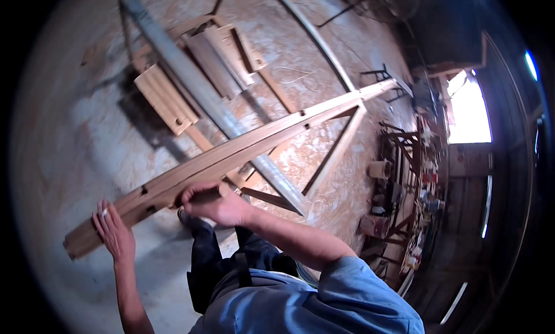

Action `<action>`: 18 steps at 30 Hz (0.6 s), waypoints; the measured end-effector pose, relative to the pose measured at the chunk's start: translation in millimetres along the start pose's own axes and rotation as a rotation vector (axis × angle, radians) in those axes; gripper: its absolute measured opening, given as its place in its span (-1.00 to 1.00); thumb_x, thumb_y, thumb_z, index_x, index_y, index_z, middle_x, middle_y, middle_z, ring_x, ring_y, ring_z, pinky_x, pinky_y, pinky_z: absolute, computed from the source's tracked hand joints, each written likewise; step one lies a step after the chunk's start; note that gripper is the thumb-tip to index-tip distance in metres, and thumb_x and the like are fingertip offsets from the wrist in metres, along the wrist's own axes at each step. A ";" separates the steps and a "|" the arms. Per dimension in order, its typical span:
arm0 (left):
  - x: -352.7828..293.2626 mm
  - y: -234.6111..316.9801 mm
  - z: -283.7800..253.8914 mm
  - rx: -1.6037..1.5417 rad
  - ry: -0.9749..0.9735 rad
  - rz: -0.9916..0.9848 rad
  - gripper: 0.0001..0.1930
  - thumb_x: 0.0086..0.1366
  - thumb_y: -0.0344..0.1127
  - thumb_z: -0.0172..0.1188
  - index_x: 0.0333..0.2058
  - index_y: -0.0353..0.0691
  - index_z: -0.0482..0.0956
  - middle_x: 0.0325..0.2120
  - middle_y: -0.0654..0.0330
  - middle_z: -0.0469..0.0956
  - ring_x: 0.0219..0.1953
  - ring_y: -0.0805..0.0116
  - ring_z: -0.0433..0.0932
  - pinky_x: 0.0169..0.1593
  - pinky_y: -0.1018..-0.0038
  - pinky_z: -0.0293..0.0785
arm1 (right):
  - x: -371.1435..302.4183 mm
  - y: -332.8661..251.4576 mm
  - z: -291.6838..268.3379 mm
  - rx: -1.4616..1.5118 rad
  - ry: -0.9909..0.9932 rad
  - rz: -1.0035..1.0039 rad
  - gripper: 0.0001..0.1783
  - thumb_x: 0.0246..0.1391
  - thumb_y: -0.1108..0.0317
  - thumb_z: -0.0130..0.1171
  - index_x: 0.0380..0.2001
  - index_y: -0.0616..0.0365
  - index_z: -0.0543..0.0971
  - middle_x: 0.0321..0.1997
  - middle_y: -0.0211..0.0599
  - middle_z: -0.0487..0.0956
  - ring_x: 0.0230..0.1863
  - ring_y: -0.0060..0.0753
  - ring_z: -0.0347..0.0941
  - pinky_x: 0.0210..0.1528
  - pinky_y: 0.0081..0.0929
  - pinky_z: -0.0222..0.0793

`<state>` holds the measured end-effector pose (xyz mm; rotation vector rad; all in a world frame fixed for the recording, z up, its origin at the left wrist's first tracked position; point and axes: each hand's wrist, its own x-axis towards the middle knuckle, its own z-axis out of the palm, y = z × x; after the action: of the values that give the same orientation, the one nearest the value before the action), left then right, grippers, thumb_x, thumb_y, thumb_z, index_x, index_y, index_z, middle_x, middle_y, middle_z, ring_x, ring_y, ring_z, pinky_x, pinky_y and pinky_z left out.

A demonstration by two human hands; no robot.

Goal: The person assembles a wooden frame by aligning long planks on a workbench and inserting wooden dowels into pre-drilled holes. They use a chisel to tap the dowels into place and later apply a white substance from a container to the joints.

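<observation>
Two long wooden beams (214,160), lying side by side with dark slots cut in them, run from the near left to the far right across a support frame. Close to their near end, my left hand (115,234) rests on the wood with its fingers stretched flat across it. A ring shows on one finger. Beside the beams' near edge, my right hand (215,207) is closed in a fist. A brown stub shows at the top of that fist, but I cannot make out what it belongs to.
Under the beams, a grey rail (191,68) slants to a corner of the triangular wooden frame (335,152). Slotted boards (166,100) and more planks (217,62) lie beyond. At right stand a cluttered bench (407,183), a bucket (378,169) and another bucket (374,225).
</observation>
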<state>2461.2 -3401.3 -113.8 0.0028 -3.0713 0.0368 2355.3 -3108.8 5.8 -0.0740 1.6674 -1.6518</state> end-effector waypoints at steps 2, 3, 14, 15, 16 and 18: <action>-3.5 3.0 3.1 -0.006 -0.031 0.029 -0.19 -0.05 -0.51 0.30 0.20 -0.43 0.11 0.25 -0.08 0.13 0.35 0.02 0.06 0.39 0.04 -0.07 | -31.9 3.7 -15.0 0.033 0.043 -0.011 -0.88 0.10 0.36 0.19 -0.34 0.18 0.57 -0.43 -0.50 0.54 -0.36 -0.69 0.39 -0.28 -0.62 0.34; -2.4 4.0 3.7 -0.002 -0.048 0.026 -0.18 -0.05 -0.51 0.29 0.21 -0.43 0.10 0.26 -0.08 0.13 0.35 0.03 0.05 0.39 0.05 -0.08 | -48.4 13.0 -24.1 0.095 0.052 -0.019 -0.86 0.11 0.35 0.18 -0.33 0.20 0.57 -0.41 -0.50 0.55 -0.34 -0.70 0.39 -0.29 -0.63 0.34; -23.1 8.0 -3.1 -0.092 -0.057 -0.109 -0.04 0.01 -0.43 0.31 0.31 -0.41 -0.12 0.34 -0.07 -0.03 0.38 0.02 -0.05 0.41 0.13 -0.17 | -193.3 80.2 -97.1 0.223 0.404 -0.007 -0.84 0.19 0.31 0.13 -0.39 0.17 0.51 -0.26 -0.39 0.60 -0.31 -0.64 0.43 -0.25 -0.59 0.43; -26.9 17.6 -16.1 -0.136 -0.090 -0.150 -0.02 0.01 -0.43 0.31 0.31 -0.41 -0.14 0.34 -0.07 -0.05 0.39 0.02 -0.06 0.41 0.13 -0.18 | -201.3 83.9 -104.4 0.256 0.410 -0.007 -0.83 0.19 0.30 0.13 -0.39 0.17 0.50 -0.25 -0.39 0.61 -0.31 -0.64 0.43 -0.25 -0.59 0.43; -32.1 28.9 -28.9 -0.178 -0.122 -0.190 -0.01 0.01 -0.42 0.31 0.32 -0.40 -0.16 0.35 -0.08 -0.08 0.39 0.01 -0.08 0.42 0.13 -0.19 | -210.3 88.0 -112.5 0.292 0.413 -0.008 -0.83 0.19 0.29 0.12 -0.38 0.17 0.50 -0.24 -0.39 0.61 -0.31 -0.65 0.43 -0.25 -0.60 0.42; -44.7 56.7 -44.4 -0.184 -0.026 -0.176 -0.14 0.10 -0.46 0.24 0.32 -0.33 -0.05 0.30 -0.11 0.05 0.34 -0.02 0.06 0.36 0.18 -0.01 | -227.5 109.3 -130.7 0.215 0.436 -0.068 -0.85 0.21 0.30 0.09 -0.31 0.15 0.48 -0.22 -0.40 0.59 -0.25 -0.63 0.42 -0.22 -0.56 0.40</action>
<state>2508.7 -3343.5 -74.0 0.2648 -3.0732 -0.2563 2494.0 -2860.8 -1.4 0.3636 1.7989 -1.9929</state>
